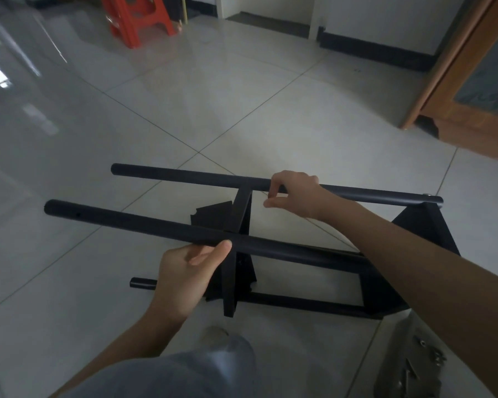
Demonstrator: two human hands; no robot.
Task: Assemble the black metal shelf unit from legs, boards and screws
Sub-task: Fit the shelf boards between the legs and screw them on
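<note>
The black metal shelf unit (pixel 414 242) lies on its side on the tiled floor. Two round legs run left to right on top: a far leg (pixel 184 176) and a near leg (pixel 133 221). A third leg's end (pixel 143 283) shows low down behind my left hand. Black boards join the legs in the middle (pixel 239 208) and at the right end. My left hand (pixel 184 280) grips the near leg from below, thumb on top. My right hand (pixel 295 196) curls its fingers over the far leg, beside the middle board.
A plastic bag with screws (pixel 414 366) lies on the floor at the lower right. A red plastic stool (pixel 140 17) stands at the far left. A wooden cabinet (pixel 472 90) fills the right side. My knee (pixel 184 372) is at the bottom.
</note>
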